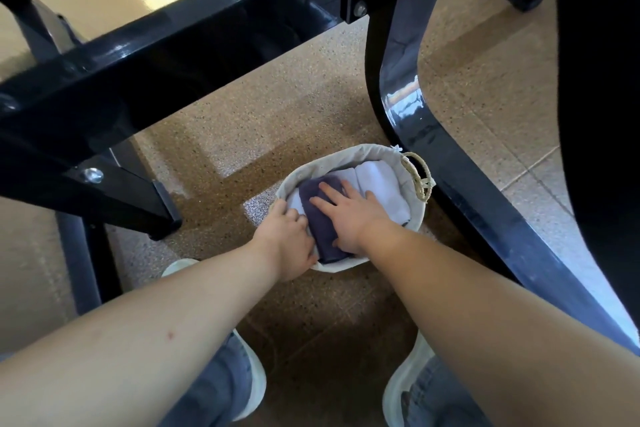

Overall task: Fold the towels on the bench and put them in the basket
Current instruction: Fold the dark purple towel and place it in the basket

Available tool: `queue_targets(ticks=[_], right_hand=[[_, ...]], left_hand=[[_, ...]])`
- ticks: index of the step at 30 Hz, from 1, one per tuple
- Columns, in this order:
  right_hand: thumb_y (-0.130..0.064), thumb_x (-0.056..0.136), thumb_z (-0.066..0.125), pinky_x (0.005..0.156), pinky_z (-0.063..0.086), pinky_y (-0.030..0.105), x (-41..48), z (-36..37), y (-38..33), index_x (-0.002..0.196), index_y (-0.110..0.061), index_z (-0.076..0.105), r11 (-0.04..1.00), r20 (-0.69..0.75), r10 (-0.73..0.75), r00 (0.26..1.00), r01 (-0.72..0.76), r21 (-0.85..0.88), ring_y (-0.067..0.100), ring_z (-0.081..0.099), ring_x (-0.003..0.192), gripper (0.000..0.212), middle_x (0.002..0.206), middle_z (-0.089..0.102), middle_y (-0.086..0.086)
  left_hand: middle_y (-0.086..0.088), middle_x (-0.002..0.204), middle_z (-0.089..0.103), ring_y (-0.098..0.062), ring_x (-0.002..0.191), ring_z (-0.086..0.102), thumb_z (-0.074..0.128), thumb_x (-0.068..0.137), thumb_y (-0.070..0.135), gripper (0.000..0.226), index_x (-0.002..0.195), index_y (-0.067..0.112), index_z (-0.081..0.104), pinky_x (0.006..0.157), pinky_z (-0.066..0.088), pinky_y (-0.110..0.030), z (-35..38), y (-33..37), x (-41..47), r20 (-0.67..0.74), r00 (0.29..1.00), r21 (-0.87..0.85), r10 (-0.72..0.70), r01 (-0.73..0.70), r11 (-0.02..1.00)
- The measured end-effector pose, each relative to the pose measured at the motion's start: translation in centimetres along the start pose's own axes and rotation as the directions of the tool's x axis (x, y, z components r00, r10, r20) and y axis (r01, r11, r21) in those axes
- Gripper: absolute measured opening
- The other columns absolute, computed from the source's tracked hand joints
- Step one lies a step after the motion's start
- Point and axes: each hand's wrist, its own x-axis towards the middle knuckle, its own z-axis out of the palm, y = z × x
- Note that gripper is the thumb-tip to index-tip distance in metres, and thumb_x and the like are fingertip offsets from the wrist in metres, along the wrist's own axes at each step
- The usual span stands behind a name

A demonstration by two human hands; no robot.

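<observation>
– Two hands of yours are down at the basket [322,163], which sits on the speckled floor [277,114] just right of the frame's centre, close beside the curved black bench leg [401,87].

– Agreed. Your right hand [349,215] lies palm down on the dark towel [320,222]. Its fingers are straight and spread, pointing toward the upper left. It presses the cloth and curls round nothing.

– Your left hand [287,239] is at the basket's left, near side. Your fingers bend over the liner's rim and dip inside beside the dark towel, and your thumb runs along the near rim. You grip the basket there.

– That dark towel is folded into a narrow strip. It lies inside the basket from the near rim toward the middle, between your two hands.

– To its right, the white towels [377,184] lie folded and fill the basket's far and right part. More white cloth shows at the dark towel's left edge.

– Both your forearms come in bare from the bottom corners of the frame, nearly straight, and meet at the basket.

– The rope handle [420,180] loops up at the basket's right end. I cannot tell whether it touches the bench leg or only sits just beside it.

– Along the bottom edge, under your arms, your pale shoes [258,378] show, one on each side of the middle.
</observation>
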Motion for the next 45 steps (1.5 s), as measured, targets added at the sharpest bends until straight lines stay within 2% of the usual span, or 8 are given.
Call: queue_targets(ticks=[5, 14, 18, 23, 27, 31, 38, 45], right_hand=[[-0.041, 0.092, 0.062, 0.112, 0.035, 0.052, -2.0, -0.5, -0.1, 0.160, -0.037, 0.007, 0.999, -0.049, 0.027, 0.998, -0.025, 0.046, 0.030, 0.004, 0.154, 0.088, 0.170, -0.005, 0.001], [-0.036, 0.097, 0.054, 0.118, 0.031, 0.050, -7.6, -3.2, 0.8, 0.158, -0.032, 0.022, 0.957, -0.154, 0.201, 0.967, -0.161, 0.240, 0.029, 0.010, 0.154, 0.069, 0.168, 0.009, 0.007], [-0.029, 0.097, 0.054, 0.117, 0.032, 0.043, -10.9, -5.9, 0.5, 0.151, -0.028, 0.037, 0.948, -0.271, 0.220, 0.937, -0.139, 0.287, 0.030, 0.026, 0.148, 0.057, 0.161, 0.026, 0.007], [-0.023, 0.100, 0.054, 0.116, 0.034, 0.044, -15.1, -9.3, -0.6, 0.156, -0.031, 0.029, 0.940, -0.304, 0.223, 0.926, -0.122, 0.319, 0.028, 0.021, 0.151, 0.062, 0.167, 0.014, 0.000], [-0.026, 0.100, 0.054, 0.116, 0.037, 0.045, -18.8, -11.6, -1.0, 0.156, -0.031, 0.030, 0.935, -0.385, 0.202, 0.901, -0.061, 0.348, 0.027, 0.025, 0.150, 0.062, 0.167, 0.017, -0.001], [-0.025, 0.099, 0.054, 0.114, 0.040, 0.039, -22.7, -13.6, -1.1, 0.156, -0.029, 0.031, 0.935, -0.458, 0.192, 0.868, -0.020, 0.354, 0.026, 0.038, 0.144, 0.062, 0.161, 0.031, 0.001], [-0.026, 0.102, 0.052, 0.106, 0.039, 0.026, -31.0, -15.5, -0.2, 0.153, -0.031, 0.039, 0.970, -0.546, 0.093, 0.833, 0.049, 0.240, 0.015, 0.046, 0.134, 0.053, 0.150, 0.045, -0.005], [-0.023, 0.097, 0.053, 0.102, 0.048, 0.041, -37.7, -14.4, 3.1, 0.145, -0.032, 0.048, 0.972, -0.620, 0.184, 0.763, -0.050, 0.228, 0.020, 0.052, 0.125, 0.049, 0.140, 0.053, -0.005]], left_hand=[[-0.007, 0.123, 0.056, -0.030, 0.120, 0.048, 0.027, 0.104, 0.049, 0.048, 0.130, 0.025, 0.058, 0.108, 0.025, -0.051, 0.0, -0.3, -1.7, -0.112, 0.993, -0.036, -0.044, 0.040, 0.999], [-0.007, 0.144, 0.043, -0.027, 0.136, 0.038, 0.035, 0.098, 0.043, 0.047, 0.143, 0.028, 0.042, 0.102, 0.031, -0.047, -2.3, -0.5, -4.4, -0.271, 0.944, -0.160, -0.190, 0.150, 0.976], [-0.007, 0.153, 0.038, -0.029, 0.140, 0.035, 0.035, 0.099, 0.043, 0.050, 0.148, 0.030, 0.037, 0.108, 0.030, -0.048, -4.8, -0.2, -6.6, -0.332, 0.917, -0.192, -0.223, 0.166, 0.967], [-0.009, 0.154, 0.039, -0.032, 0.139, 0.038, 0.044, 0.096, 0.041, 0.057, 0.151, 0.028, 0.038, 0.109, 0.033, -0.049, -8.4, 0.1, -10.1, -0.445, 0.832, -0.225, -0.330, 0.253, 0.941], [-0.010, 0.161, 0.025, -0.033, 0.141, 0.038, 0.049, 0.097, 0.042, 0.061, 0.152, 0.030, 0.028, 0.109, 0.036, -0.048, -10.9, 0.4, -12.9, -0.517, 0.767, -0.300, -0.379, 0.252, 0.920], [-0.010, 0.167, 0.007, -0.034, 0.144, 0.037, 0.057, 0.095, 0.042, 0.078, 0.156, 0.033, 0.010, 0.109, 0.040, -0.047, -13.3, 1.1, -15.1, -0.580, 0.709, -0.394, -0.402, 0.188, 0.900], [-0.005, 0.165, 0.005, -0.030, 0.145, 0.032, 0.065, 0.093, 0.033, 0.085, 0.156, 0.035, 0.007, 0.106, 0.042, -0.041, -17.9, 3.2, -17.2, -0.659, 0.665, -0.395, -0.353, 0.093, 0.914], [-0.001, 0.158, 0.023, -0.023, 0.132, 0.043, 0.055, 0.095, 0.034, 0.066, 0.153, 0.031, 0.025, 0.086, 0.048, -0.035, -21.9, 7.0, -16.9, -0.762, 0.612, -0.329, -0.210, -0.087, 0.940]])
